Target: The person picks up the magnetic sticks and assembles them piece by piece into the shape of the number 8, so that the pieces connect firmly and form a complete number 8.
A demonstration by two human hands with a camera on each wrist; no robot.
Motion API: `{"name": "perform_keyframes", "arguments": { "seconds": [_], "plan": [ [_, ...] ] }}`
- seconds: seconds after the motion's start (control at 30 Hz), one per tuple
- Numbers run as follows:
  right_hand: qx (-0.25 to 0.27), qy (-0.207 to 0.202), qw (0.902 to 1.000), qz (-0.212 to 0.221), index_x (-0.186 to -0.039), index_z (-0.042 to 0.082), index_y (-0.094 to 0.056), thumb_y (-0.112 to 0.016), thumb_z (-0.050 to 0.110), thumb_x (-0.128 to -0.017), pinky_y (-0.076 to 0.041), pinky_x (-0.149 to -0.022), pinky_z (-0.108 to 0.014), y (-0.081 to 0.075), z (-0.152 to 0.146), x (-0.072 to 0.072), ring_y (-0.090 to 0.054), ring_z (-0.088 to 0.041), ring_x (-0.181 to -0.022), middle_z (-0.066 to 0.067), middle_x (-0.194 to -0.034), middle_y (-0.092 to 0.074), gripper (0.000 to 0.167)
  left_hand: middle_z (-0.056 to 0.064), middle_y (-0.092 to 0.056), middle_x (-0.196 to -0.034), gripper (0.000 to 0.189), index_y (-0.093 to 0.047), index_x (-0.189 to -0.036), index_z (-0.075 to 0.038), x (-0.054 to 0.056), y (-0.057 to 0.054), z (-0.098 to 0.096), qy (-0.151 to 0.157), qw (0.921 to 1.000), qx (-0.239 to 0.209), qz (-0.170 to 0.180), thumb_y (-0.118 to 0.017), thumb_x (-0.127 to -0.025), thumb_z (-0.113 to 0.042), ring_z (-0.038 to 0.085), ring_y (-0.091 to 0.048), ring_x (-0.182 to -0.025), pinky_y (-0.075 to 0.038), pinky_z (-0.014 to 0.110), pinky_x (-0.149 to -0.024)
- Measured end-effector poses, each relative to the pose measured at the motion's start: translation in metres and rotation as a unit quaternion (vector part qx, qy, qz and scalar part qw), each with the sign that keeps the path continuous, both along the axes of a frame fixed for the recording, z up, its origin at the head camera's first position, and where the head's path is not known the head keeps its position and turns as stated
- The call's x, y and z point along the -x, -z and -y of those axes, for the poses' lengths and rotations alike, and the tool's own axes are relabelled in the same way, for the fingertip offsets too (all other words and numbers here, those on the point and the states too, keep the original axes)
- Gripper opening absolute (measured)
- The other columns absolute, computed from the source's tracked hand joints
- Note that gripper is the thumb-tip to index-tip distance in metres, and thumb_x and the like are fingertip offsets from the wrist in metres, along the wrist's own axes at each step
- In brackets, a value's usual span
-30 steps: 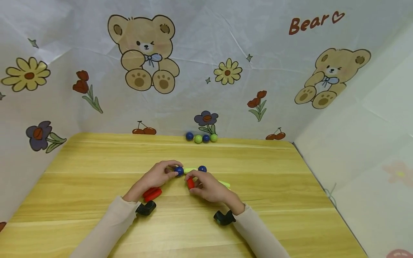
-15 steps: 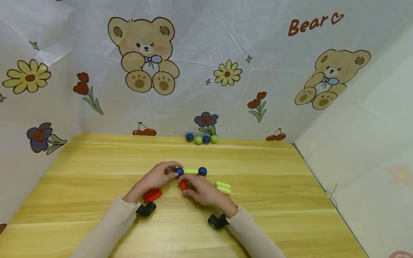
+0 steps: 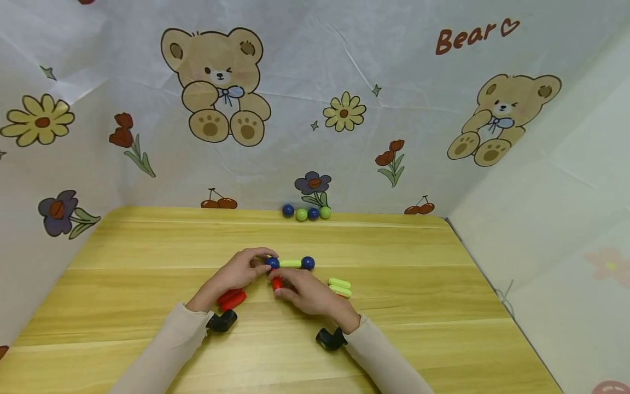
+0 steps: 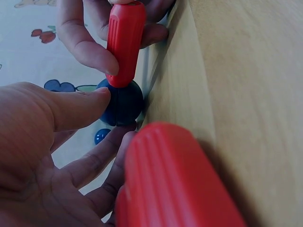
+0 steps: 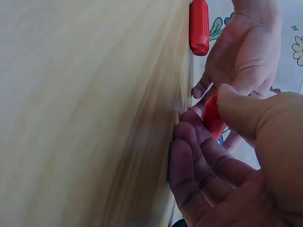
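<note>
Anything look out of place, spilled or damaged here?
Nothing stands out. The left hand pinches a blue ball, the right hand a red rod against it; four balls behind form a row; no spill or damage shows.

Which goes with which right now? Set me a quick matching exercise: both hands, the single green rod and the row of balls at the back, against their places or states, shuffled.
Column one
1. left hand
2. right hand
3. single green rod
4. row of four balls

Column two
A. between two blue balls
B. at the far edge of the table
C. holding a blue ball
D. holding a red rod

Pairs: 1-C; 2-D; 3-A; 4-B
</note>
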State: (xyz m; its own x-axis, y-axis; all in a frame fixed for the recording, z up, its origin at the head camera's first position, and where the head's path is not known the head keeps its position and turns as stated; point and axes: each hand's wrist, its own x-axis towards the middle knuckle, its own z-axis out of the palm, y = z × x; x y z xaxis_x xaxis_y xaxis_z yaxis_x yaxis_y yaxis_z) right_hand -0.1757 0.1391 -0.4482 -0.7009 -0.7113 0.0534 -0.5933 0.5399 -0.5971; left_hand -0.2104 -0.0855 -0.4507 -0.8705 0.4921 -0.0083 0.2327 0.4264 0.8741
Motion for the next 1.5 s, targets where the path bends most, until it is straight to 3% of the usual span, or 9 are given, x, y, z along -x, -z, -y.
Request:
{"name": "perform_keyframes", "arguments": {
  "seconds": [0.1,0.23,0.33,0.4,0.73,0.9,1.13,1.33,1.5],
  "plan": [
    [-0.008,-0.004,1.0,-0.001,-0.142,0.007,-0.056,-0.051,0.019,-0.11,-0.046,-0.108,-0.033,-0.001,0.001,-0.001,-0.059,-0.015,-0.124,-0.005,-0.135,-0.064,0.035,0.022,-0.067,-0.12,0.029,-0.065,-0.131,-0.002,0.0,0.0,0.001,0.0,1.0,0.001,-0.002,-0.06,-0.102,-0.003,0.024,-0.062,-0.083,-0.046,0.03,-0.063],
    [-0.01,0.002,0.9999,0.008,-0.147,0.006,-0.048,-0.05,0.02,-0.11,-0.051,-0.093,-0.028,-0.001,0.004,-0.001,-0.062,-0.012,-0.099,-0.004,-0.112,-0.067,0.039,0.023,-0.066,-0.122,0.03,-0.066,-0.131,-0.003,0.0,0.0,0.002,-0.002,1.0,0.006,-0.006,-0.062,-0.101,-0.002,0.021,-0.059,-0.079,-0.045,0.028,-0.062],
    [-0.009,0.009,0.9998,0.017,-0.145,0.006,-0.044,-0.052,0.02,-0.109,-0.046,-0.075,-0.022,-0.001,0.007,-0.001,-0.054,-0.007,-0.076,0.001,-0.091,-0.062,0.04,0.023,-0.066,-0.123,0.031,-0.066,-0.131,-0.004,0.0,0.001,0.002,-0.004,0.9999,0.008,-0.007,-0.062,-0.101,-0.002,0.019,-0.056,-0.076,-0.043,0.027,-0.061],
    [-0.012,0.013,0.9997,0.016,-0.144,0.006,-0.042,-0.054,0.02,-0.108,-0.044,-0.072,-0.02,-0.001,0.008,-0.001,-0.051,-0.004,-0.072,0.003,-0.088,-0.06,0.039,0.023,-0.066,-0.123,0.031,-0.066,-0.131,-0.004,0.0,0.001,0.003,-0.004,0.9999,0.007,-0.006,-0.062,-0.1,-0.002,0.019,-0.055,-0.076,-0.043,0.027,-0.061],
    [-0.005,0.023,0.999,0.037,-0.141,0.003,-0.054,-0.053,0.017,-0.109,-0.052,-0.077,-0.023,-0.02,-0.011,0.006,-0.065,-0.011,-0.084,-0.008,-0.109,-0.072,0.035,0.022,-0.067,-0.12,0.029,-0.066,-0.13,-0.002,-0.002,-0.001,0.001,0.001,1.0,0.003,-0.008,-0.061,-0.101,-0.001,0.02,-0.055,-0.078,-0.041,0.028,-0.063],
    [-0.001,0.047,0.9988,0.012,-0.132,-0.001,-0.061,-0.057,0.018,-0.107,-0.054,-0.077,-0.026,-0.036,-0.031,0.025,-0.066,-0.014,-0.082,-0.01,-0.105,-0.073,0.031,0.023,-0.066,-0.123,0.03,-0.066,-0.13,-0.003,-0.002,-0.001,0.0,-0.003,1.0,0.007,0.002,-0.062,-0.101,-0.002,0.02,-0.054,-0.077,-0.041,0.028,-0.061],
    [-0.021,0.087,0.995,-0.044,-0.13,-0.001,-0.062,-0.059,0.017,-0.106,-0.056,-0.081,-0.035,-0.055,-0.057,0.068,-0.068,-0.022,-0.093,-0.011,-0.11,-0.071,0.03,0.02,-0.067,-0.121,0.028,-0.067,-0.128,-0.004,-0.001,0.0,-0.001,-0.007,0.9999,0.012,-0.006,-0.064,-0.1,-0.003,0.02,-0.053,-0.08,-0.041,0.031,-0.068],
    [-0.047,0.12,0.9884,-0.08,-0.129,-0.005,-0.063,-0.06,0.014,-0.105,-0.057,-0.086,-0.044,-0.053,-0.082,0.108,-0.069,-0.032,-0.097,-0.022,-0.12,-0.067,0.03,0.019,-0.067,-0.12,0.028,-0.068,-0.127,-0.005,0.0,0.002,0.0,-0.008,0.9998,0.012,-0.01,-0.064,-0.1,-0.003,0.02,-0.051,-0.078,-0.041,0.031,-0.068],
    [-0.07,0.151,0.9833,-0.074,-0.133,-0.007,-0.06,-0.06,0.01,-0.104,-0.055,-0.091,-0.05,-0.047,-0.096,0.132,-0.067,-0.039,-0.103,-0.025,-0.13,-0.061,0.033,0.019,-0.068,-0.121,0.027,-0.068,-0.127,-0.006,0.0,0.003,0.0,-0.011,0.9997,0.016,-0.016,-0.064,-0.1,-0.004,0.019,-0.053,-0.08,-0.042,0.032,-0.07]
  ]
}}
